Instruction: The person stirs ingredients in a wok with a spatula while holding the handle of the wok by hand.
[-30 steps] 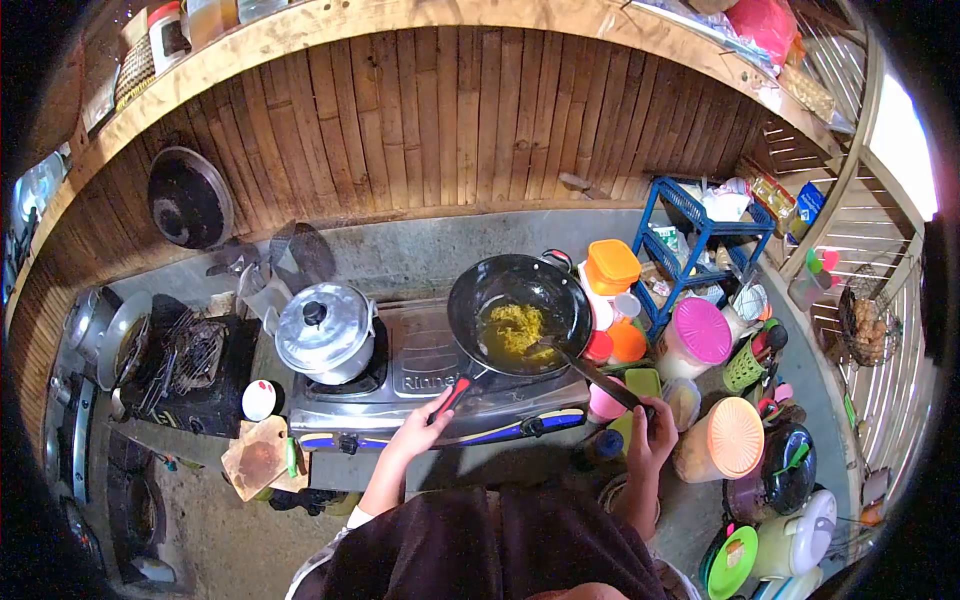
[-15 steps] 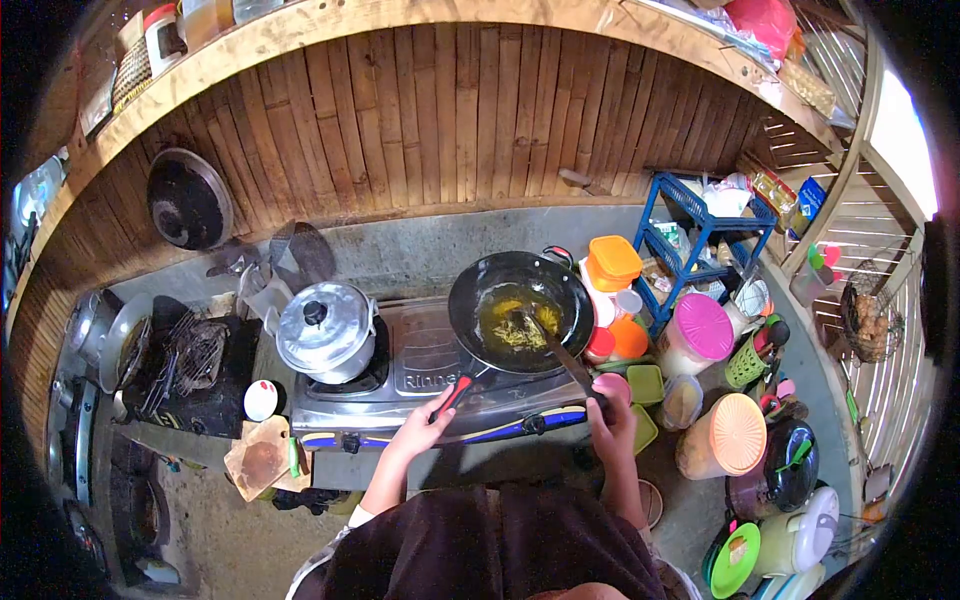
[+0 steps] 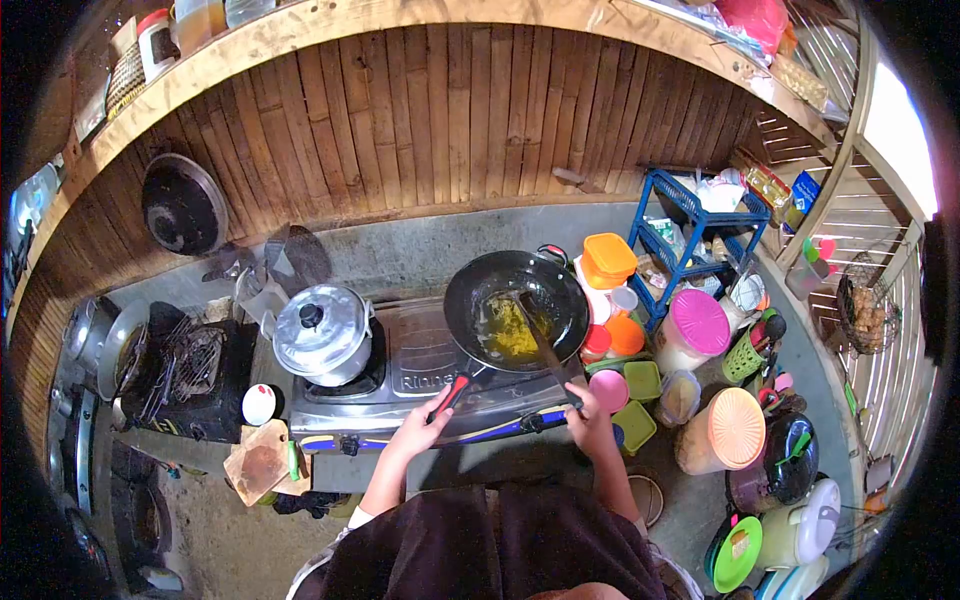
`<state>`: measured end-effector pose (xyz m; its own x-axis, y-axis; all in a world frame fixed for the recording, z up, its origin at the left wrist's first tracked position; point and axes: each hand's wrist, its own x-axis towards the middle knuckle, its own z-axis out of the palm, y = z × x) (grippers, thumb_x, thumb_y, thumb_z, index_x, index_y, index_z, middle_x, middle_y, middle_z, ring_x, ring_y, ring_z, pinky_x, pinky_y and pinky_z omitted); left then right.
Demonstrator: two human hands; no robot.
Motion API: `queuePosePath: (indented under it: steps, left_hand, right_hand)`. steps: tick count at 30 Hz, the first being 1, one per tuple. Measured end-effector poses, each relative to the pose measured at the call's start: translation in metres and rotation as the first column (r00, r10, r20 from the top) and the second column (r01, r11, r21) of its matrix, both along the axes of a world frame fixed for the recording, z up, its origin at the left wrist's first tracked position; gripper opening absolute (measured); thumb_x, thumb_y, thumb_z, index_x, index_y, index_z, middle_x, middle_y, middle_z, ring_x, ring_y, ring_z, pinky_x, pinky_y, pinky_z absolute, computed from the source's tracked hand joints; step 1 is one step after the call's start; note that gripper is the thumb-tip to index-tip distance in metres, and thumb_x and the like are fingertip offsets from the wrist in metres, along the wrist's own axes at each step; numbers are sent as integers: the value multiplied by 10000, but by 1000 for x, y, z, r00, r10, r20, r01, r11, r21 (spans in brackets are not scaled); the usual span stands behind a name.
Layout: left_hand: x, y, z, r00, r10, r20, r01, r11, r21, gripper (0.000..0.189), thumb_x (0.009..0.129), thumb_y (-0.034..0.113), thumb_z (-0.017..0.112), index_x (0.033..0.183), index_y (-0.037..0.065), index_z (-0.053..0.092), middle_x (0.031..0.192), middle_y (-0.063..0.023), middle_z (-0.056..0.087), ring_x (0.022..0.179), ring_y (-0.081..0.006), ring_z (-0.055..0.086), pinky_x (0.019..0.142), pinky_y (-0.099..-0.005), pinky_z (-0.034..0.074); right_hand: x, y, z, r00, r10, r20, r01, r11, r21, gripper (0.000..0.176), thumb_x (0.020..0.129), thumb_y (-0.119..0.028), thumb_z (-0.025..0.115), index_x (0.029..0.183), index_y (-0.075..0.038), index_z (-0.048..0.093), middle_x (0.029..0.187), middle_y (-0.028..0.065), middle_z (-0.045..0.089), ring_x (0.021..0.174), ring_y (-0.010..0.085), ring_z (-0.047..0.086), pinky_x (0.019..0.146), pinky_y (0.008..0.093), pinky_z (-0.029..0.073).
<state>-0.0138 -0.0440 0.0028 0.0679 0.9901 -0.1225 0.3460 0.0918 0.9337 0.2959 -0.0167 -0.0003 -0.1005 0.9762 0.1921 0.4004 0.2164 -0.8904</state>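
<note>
The spatula point(image 3: 546, 344), clasped by right-hand fingers point(image 3: 587, 404), has been moved leftward; beyond left-hand fingers point(image 3: 425, 415), wrapped round a handle point(image 3: 454, 393), yellow food point(image 3: 512, 332) is held in the wok point(image 3: 466, 305).

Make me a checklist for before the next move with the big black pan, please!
1. Left hand holding the pan's handle: ok.
2. Right hand holding the spatula: ok, its far end is inside the pan.
3. Yellow food inside the pan: ok.
4. Flame under the pan: cannot tell, the pan hides that spot.
5. Clear space to the right of the pan: not ok, an orange tub stands close by.
6. Silver pot covered: ok.
</note>
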Motion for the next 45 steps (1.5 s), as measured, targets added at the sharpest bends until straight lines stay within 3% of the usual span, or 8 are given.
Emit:
queuePosePath:
  steps: [13, 15, 24, 26, 27, 29, 34, 45]
  left_hand:
    - [-2, 2, -5, 998, -17, -52, 20, 998, 67, 486, 877, 192, 550, 1336, 156, 396, 1218, -154, 541, 1157, -210, 491, 965, -283, 345]
    - [-1, 2, -4, 998, -19, -54, 25, 994, 107, 486, 877, 194, 550, 1337, 157, 396, 1215, -156, 544, 1155, -213, 494, 962, -285, 348]
    - [-1, 1, -4, 997, 1, -76, -2, 1000, -20, 481, 879, 206, 548, 1334, 158, 400, 1207, -166, 547, 1137, -226, 510, 952, -288, 356]
    - [-3, 4, -20, 996, -5, -89, 22, 980, 198, 483, 893, 225, 540, 1350, 246, 383, 717, 43, 491, 597, -63, 411, 573, -216, 405]
    - [-3, 4, -16, 996, -4, -90, 22, 980, 199, 483, 893, 225, 540, 1350, 246, 383, 717, 43, 491, 597, -63, 411, 573, -216, 405]
    - [-1, 2, -3, 999, -14, -45, 16, 999, 40, 482, 880, 210, 548, 1334, 150, 400, 1223, -146, 540, 1145, -202, 498, 964, -283, 343]
    - [0, 1, -2, 999, 1, -51, -2, 1000, -18, 486, 879, 210, 548, 1338, 159, 396, 1239, -139, 529, 1163, -196, 480, 974, -280, 330]
    - [0, 0, -1, 1000, 8, -21, -8, 1000, -29, 486, 882, 191, 543, 1342, 159, 389, 1242, -140, 527, 1164, -183, 473, 974, -274, 326]
  right_hand:
    - [23, -29, 72, 907, -237, -349, 289, 952, 103, 215, 837, -8, 559, 1049, 27, 544, 996, 84, 603, 924, 146, 568, 835, 272, 442]
    - [24, -31, 75, 916, -288, -280, 354, 907, 228, 193, 858, -22, 553, 1050, -6, 543, 787, -26, 517, 636, 21, 440, 543, 162, 334]
    - [23, -31, 71, 931, -296, -216, 353, 882, 313, 153, 859, -9, 534, 1012, -2, 539, 795, -14, 529, 652, 22, 446, 557, 165, 347]
    - [24, -24, 58, 943, -244, -227, 305, 908, 288, 160, 852, 4, 531, 1011, 1, 537, 867, 16, 559, 748, 54, 503, 646, 188, 409]
    - [22, -20, 54, 943, -244, -228, 305, 907, 289, 160, 852, 4, 531, 1011, 1, 537, 867, 16, 559, 748, 54, 503, 646, 188, 409]
    - [15, -16, 48, 931, -174, -321, 253, 941, 223, 176, 823, -34, 580, 996, -8, 567, 886, 57, 599, 803, 115, 559, 731, 241, 445]
    - [2, -2, 24, 987, -159, 11, 150, 946, 286, 255, 823, -65, 575, 1068, 0, 543, 971, 104, 579, 834, 144, 566, 723, 258, 462]
    - [-9, 3, 10, 988, -145, -48, 140, 985, -106, 352, 805, -77, 611, 1143, -12, 533, 792, 87, 562, 671, 102, 528, 619, 235, 436]
